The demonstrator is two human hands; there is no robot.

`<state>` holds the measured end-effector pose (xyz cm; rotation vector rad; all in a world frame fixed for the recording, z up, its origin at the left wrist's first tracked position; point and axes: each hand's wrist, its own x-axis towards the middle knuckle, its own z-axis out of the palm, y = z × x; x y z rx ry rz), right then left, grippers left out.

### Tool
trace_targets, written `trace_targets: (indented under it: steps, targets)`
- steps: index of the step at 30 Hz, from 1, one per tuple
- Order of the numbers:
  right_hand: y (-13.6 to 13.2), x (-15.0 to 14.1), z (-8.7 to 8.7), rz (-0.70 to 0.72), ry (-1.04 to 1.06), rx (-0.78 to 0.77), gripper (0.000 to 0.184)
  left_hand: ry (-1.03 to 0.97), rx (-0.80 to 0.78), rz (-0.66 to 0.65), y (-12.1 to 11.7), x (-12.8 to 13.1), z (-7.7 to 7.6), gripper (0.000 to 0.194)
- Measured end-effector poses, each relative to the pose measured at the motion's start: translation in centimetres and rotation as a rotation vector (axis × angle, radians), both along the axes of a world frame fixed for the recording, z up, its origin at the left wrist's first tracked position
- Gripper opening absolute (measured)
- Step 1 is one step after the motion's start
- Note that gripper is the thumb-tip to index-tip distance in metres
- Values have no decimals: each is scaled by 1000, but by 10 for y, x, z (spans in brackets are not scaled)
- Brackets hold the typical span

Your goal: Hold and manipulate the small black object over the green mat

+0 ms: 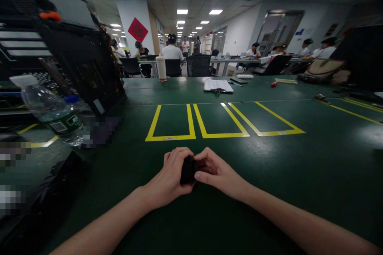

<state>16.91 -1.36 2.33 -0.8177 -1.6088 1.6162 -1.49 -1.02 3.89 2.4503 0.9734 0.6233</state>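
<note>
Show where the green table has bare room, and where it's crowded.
Bare green table lies between the yellow tape frames and the right forearm, and inside the frames. The left is crowded, a plastic bottle near black equipment; so is the near middle, where the left hand holds a black object.

Object (187, 171) between hands (172, 172) (219, 172), before tape (226, 136).

bench: green top, glossy. three u-shaped yellow tape outlines (226, 136) side by side near mid-surface. beyond them: clipboard (218, 85) with white paper; white tumbler (161, 69) upright to its left; small red item (274, 84) to its right. left side: clear plastic bottle (56, 113), green label, near black equipment housing (80, 63).
</note>
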Motion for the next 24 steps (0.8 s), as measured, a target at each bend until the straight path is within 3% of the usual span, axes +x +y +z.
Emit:
trace_targets:
  steps: [3, 12, 18, 24]
  targets:
    - [2, 0, 1, -25, -11, -6, 21, -3, 13, -6, 0, 0, 0, 56]
    - [0, 2, 2, 35, -14, 11, 35, 13, -45, 19, 1, 0, -1, 60]
    - [1, -1, 2, -31, -45, 4, 21, -6, -31, 22, 3, 1, -3, 57]
    - [6, 0, 2, -41, -60, 14, 28, -2, -7, 22, 5, 2, -3, 52]
